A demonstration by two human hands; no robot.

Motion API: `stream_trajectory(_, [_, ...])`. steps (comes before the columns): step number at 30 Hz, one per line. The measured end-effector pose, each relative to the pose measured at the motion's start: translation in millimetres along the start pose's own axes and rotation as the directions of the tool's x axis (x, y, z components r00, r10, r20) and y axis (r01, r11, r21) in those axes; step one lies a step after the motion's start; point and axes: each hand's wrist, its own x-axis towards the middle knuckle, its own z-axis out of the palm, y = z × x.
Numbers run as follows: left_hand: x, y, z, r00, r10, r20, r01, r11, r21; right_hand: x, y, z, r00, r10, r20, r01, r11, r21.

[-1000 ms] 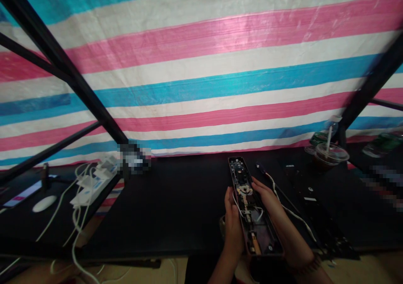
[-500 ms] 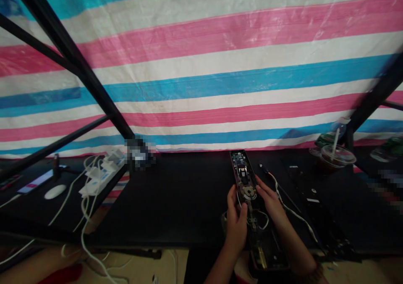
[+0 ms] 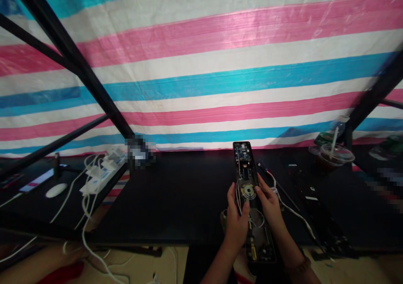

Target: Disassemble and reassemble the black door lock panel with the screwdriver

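Between left hand and right hand, at the black table's near edge: elongated housing, open, circuit board exposed.
Fingers of both hands grip its long sides. Opening appears complete; the exposed face bears no cover. A white cable, the nearest obstruction, runs just beside the right hand; dark flat parts lie farther right, a lidded cup beyond them.

- Black table, stretching beyond the left hand
- White cable, just right of the right hand
- Dark panel, farther right
- Lidded cup, beyond, rightward
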Motion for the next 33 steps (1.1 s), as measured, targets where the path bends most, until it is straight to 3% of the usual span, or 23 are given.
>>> stream_trajectory(11, [-1,2,-1.2,1.0,-0.007,-0.031,0.003,0.993,-0.122,-17,-24,5,0.992,-0.112,-0.055,0.11,0.993,-0.052])
stream_trajectory(18, [-1,7,-2.7,0.998,-0.011,-0.065,0.013,0.999,0.031,-14,-26,8,0.989,-0.137,-0.049,0.133,0.989,-0.068])
stream_trajectory(23, [-2,6,-3.3,0.996,0.005,-0.091,0.011,0.985,0.171,-8,-13,6,0.993,-0.092,-0.074,0.09,0.995,-0.032])
stream_trajectory(30, [-4,10,-4.0,0.998,-0.021,-0.056,0.028,0.991,0.129,-1,-11,6,0.992,0.017,-0.123,-0.016,1.0,0.006])
stream_trajectory(33, [-4,15,-3.8,0.995,-0.095,-0.04,0.097,0.993,0.069,1,-12,7,0.987,0.083,-0.134,-0.079,0.996,0.033])
